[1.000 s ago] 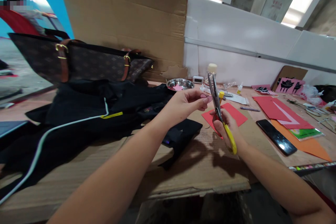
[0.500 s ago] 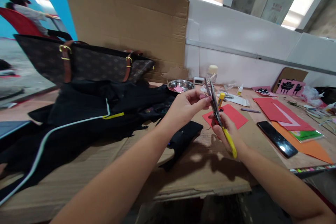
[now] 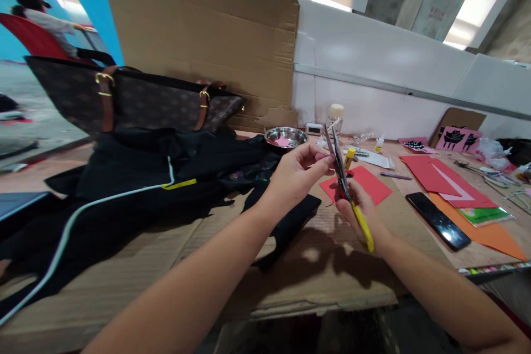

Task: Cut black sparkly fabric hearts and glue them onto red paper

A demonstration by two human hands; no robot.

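My right hand point(image 3: 357, 202) is closed round the yellow handles of a pair of scissors point(image 3: 341, 168), whose blades point up and stand slightly apart. Close against the blades, my left hand point(image 3: 299, 170) makes a pinch between thumb and fingertips. Whatever it pinches is too small to make out. Below the hands, a red sheet of paper point(image 3: 373, 187) lies on the cardboard point(image 3: 332, 282). A yellow glue stick point(image 3: 349, 158) stands just behind the scissors. Under my left forearm is a dark flat piece point(image 3: 296, 215), partly hidden.
Black cloth point(image 3: 136, 160) with a pale cord point(image 3: 74, 215) covers the left side, before a brown handbag point(image 3: 157, 97). A metal bowl point(image 3: 301, 137) holds pink scraps. To the right lie a phone point(image 3: 437, 220), red paper point(image 3: 431, 177) and orange paper point(image 3: 493, 235). A person point(image 3: 45, 19) sits far left.
Very little differs. Both hands and the scissors keep almost the same place, and the view has shifted slightly.
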